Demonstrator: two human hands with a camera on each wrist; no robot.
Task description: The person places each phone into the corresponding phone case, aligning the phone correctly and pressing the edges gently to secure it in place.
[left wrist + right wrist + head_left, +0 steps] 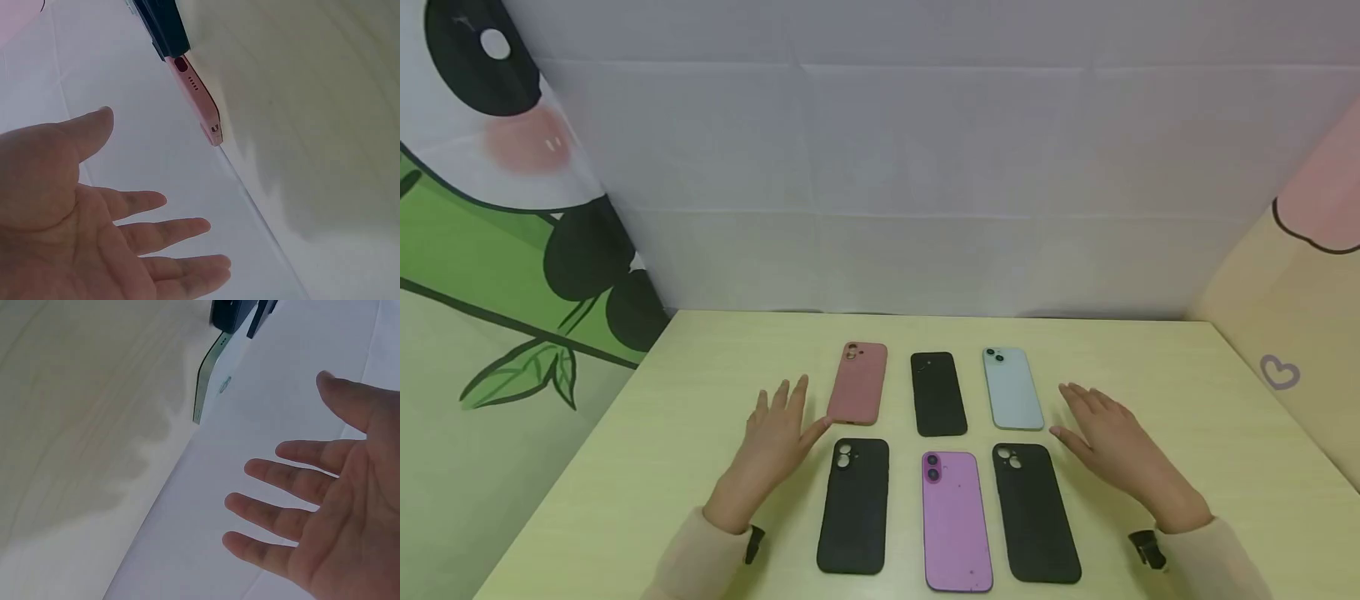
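pink case (859,385), black slab (938,396), pale blue phone (1015,392) behind, purple phone (957,525) between two black cases (854,512) nearer, all flat

Soft, diffuse light lay over the flat, pale-yellow wood-grained tabletop (587,517); the creased white cloth backdrop (925,150) greyed toward its top. Both wrist views looked dimmer, with broad, blurry-edged shadows beside the bare left hand (94,237) and bare right hand (337,525).
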